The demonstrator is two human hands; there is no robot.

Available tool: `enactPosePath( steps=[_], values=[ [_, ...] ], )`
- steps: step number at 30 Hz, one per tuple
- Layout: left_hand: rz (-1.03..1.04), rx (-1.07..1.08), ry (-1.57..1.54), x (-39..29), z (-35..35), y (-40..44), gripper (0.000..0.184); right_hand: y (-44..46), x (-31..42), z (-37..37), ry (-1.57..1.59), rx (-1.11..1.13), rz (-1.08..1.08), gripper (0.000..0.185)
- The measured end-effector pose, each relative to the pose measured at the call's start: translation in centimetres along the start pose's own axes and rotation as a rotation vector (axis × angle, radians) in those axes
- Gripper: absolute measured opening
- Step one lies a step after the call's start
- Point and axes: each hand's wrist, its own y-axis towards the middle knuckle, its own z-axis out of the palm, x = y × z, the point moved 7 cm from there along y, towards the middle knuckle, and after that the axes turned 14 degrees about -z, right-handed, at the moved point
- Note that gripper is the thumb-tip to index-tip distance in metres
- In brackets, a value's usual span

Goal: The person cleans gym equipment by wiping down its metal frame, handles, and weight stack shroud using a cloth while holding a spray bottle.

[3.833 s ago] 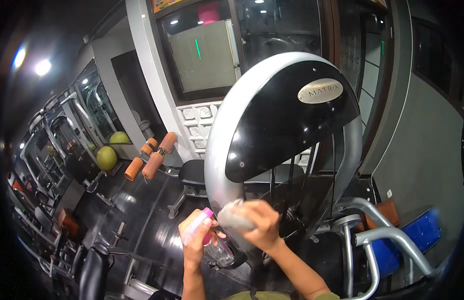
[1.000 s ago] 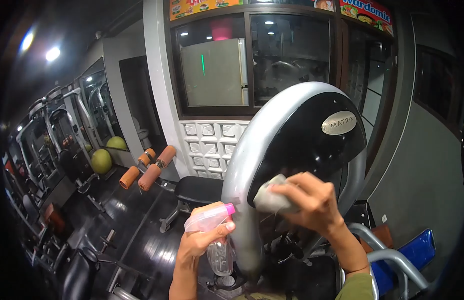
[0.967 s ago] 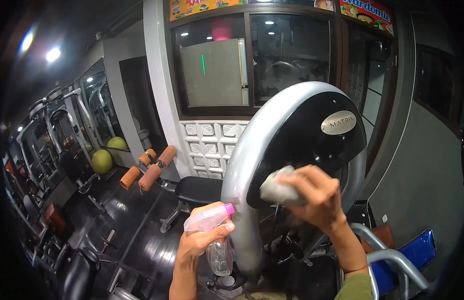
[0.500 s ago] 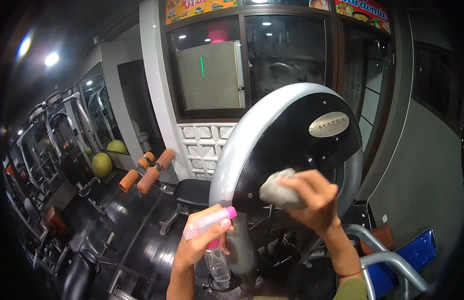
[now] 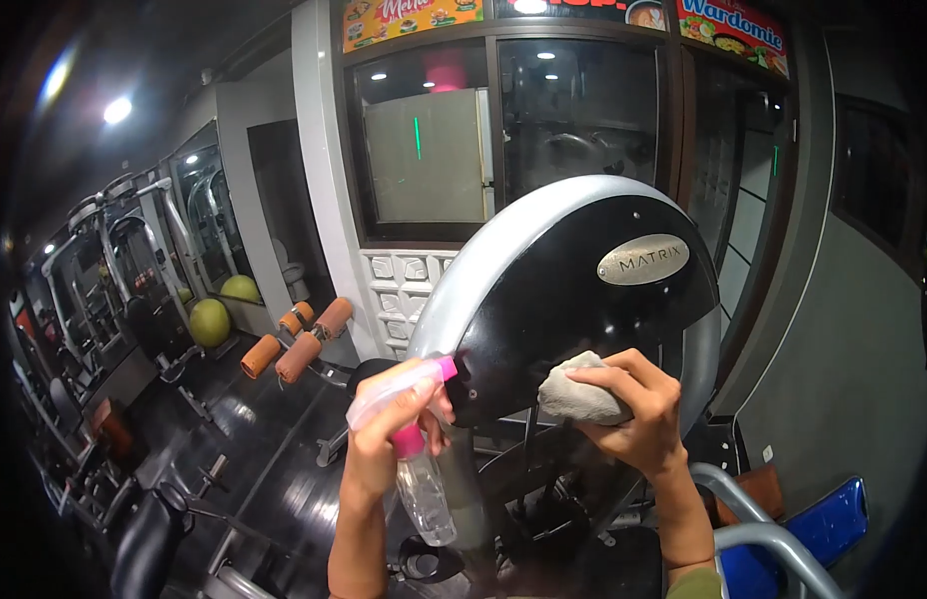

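Note:
My left hand (image 5: pixel 389 409) is wrapped round the neck and trigger of a spray bottle (image 5: pixel 424 499) with a pink nozzle and a clear body holding some liquid. The nozzle points right, toward the black cover panel (image 5: pixel 523 290) of a gym machine. In my right hand (image 5: pixel 638 409) is a bunched grey cloth (image 5: pixel 581 389), pinched between thumb and fingers. The cloth is in front of the panel's lower part; I cannot tell if it touches. An oval MATRIX badge (image 5: pixel 643 260) sits on the panel, which a silver curved frame (image 5: pixel 449 290) surrounds.
Orange foam rollers (image 5: pixel 299 356) on a bench stand to the left. Farther left are a green exercise ball (image 5: pixel 210 322) and other gym machines. Grey metal tubes (image 5: pixel 768 539) and a blue pad (image 5: pixel 828 519) lie at lower right. Windows (image 5: pixel 578 130) are behind the machine.
My left hand has raised the spray bottle and shifted slightly left. My right hand has turned, with the cloth moving a little right and down. The view has shifted slightly.

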Motion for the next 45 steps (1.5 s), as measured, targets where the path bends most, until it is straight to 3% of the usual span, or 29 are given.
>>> enactPosePath(
  steps=[12,15,21,24,28,30,34,40,45],
  values=[
    [-0.052,-0.033,-0.037,0.0,-0.2,0.8,0.034,3.6,-0.1,-0.4,-0.01,-0.095,-0.036,0.043],
    [-0.093,0.004,0.0,0.9,-0.4,0.6,0.035,5.9,0.1,1.8,-0.069,-0.03,-0.063,0.039],
    [-0.099,0.064,-0.297,3.0,-1.6,0.7,0.037,6.6,2.2,4.2,0.072,0.223,-0.126,0.037],
    [-0.12,0.072,-0.359,3.8,-1.9,0.7,0.038,7.3,1.2,3.6,0.004,0.214,-0.188,0.034],
    [-0.133,0.092,-0.403,4.2,-2.2,0.6,0.039,9.5,-1.3,2.8,-0.157,0.085,-0.05,0.026],
    [-0.116,0.213,-0.493,4.4,-2.4,0.7,0.038,10.3,0.0,3.8,-0.152,0.097,-0.105,0.027],
    [-0.117,0.232,-0.556,4.4,-2.6,0.9,0.039,10.2,2.9,7.4,-0.001,0.36,-0.219,0.031],
    [-0.167,0.265,-0.615,5.0,-3.0,1.0,0.039,13.6,-0.9,5.8,-0.225,0.194,-0.017,0.026],
    [-0.165,0.287,-0.597,4.8,-3.1,1.1,0.039,13.3,2.9,9.6,-0.058,0.428,-0.132,0.028]
  ],
)
